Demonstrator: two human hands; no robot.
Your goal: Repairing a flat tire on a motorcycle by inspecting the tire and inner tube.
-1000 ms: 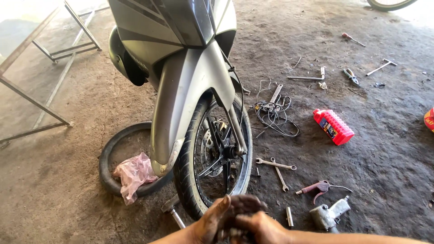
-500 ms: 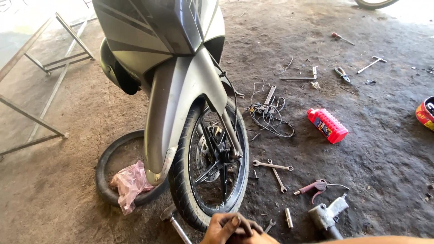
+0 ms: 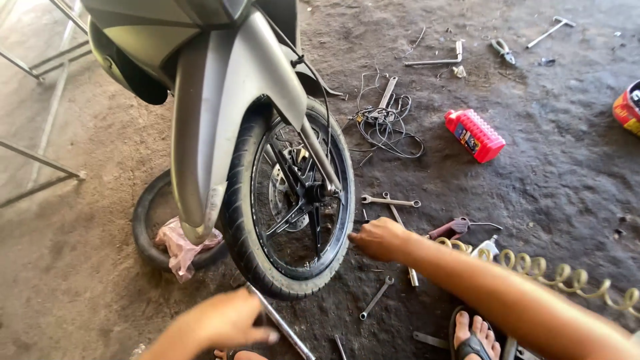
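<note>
You are looking down at the front wheel (image 3: 290, 200) of a grey scooter, which fills the upper left and centre of the frame. Your right hand (image 3: 380, 238) reaches in from the lower right and touches the right edge of the tyre, just beside the black rim. Its fingers are curled loosely and turned away from you, so you cannot tell whether they pinch anything. Your left hand (image 3: 223, 320) sits at the bottom of the frame, below the tyre, fingers bent and resting on a long metal bar (image 3: 283, 327) that lies on the dirt floor (image 3: 547, 193).

Behind the wheel at the left, a spare tyre (image 3: 148, 223) lies flat with a pink rag (image 3: 180, 243) on it. To the right of the wheel, two spanners (image 3: 390, 201) lie crossed, and a smaller spanner (image 3: 375, 298) lies below your right forearm. A red bottle (image 3: 475, 135) lies on its side in the upper right, near a tangle of wire (image 3: 387, 123). A coiled yellow hose (image 3: 553, 273) runs along behind your right arm.
</note>
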